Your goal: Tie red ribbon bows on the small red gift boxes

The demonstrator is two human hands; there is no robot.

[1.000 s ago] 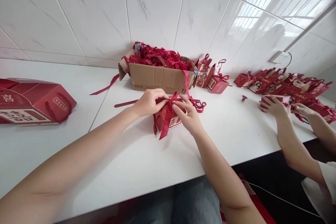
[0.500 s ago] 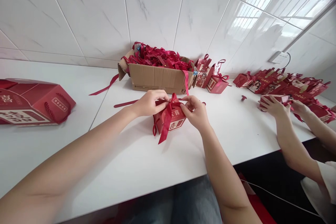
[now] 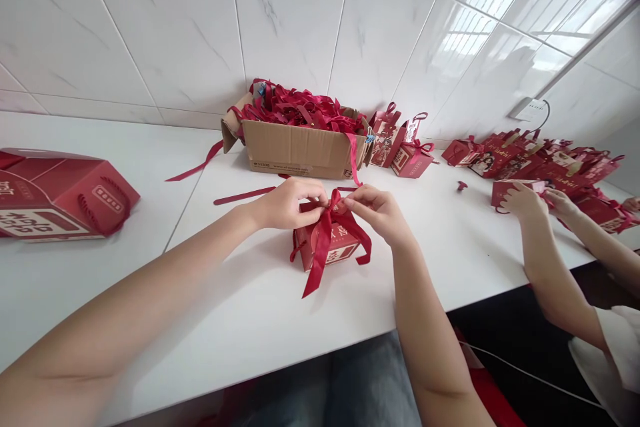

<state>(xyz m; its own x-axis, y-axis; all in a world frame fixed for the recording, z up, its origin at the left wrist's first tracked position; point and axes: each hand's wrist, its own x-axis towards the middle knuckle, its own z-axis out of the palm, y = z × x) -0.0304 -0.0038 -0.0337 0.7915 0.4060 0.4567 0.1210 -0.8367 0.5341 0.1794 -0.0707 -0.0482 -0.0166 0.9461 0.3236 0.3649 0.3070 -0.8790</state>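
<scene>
Shifted since the earlier frame: one ribbon tail (image 3: 367, 247), not seen hanging there before, now droops over the right end of the small red box (image 3: 343, 240). Said box: mid-counter (image 3: 240, 320), its long axis, as we judge, roughly parallel to the front edge. Red bow (image 3: 332, 205): atop the box, directly between our hands, knot just beside the fingertips of each, neither clearly nearer. Our left hand (image 3: 295, 203): thumb and forefinger pinching the bow's left side. Our right hand (image 3: 379, 211): fingertips narrow, pinching its right side. Cardboard carton (image 3: 295, 147) of ribbons: behind, near the back edge. Large red box (image 3: 113, 193): well apart, leftward.
</scene>
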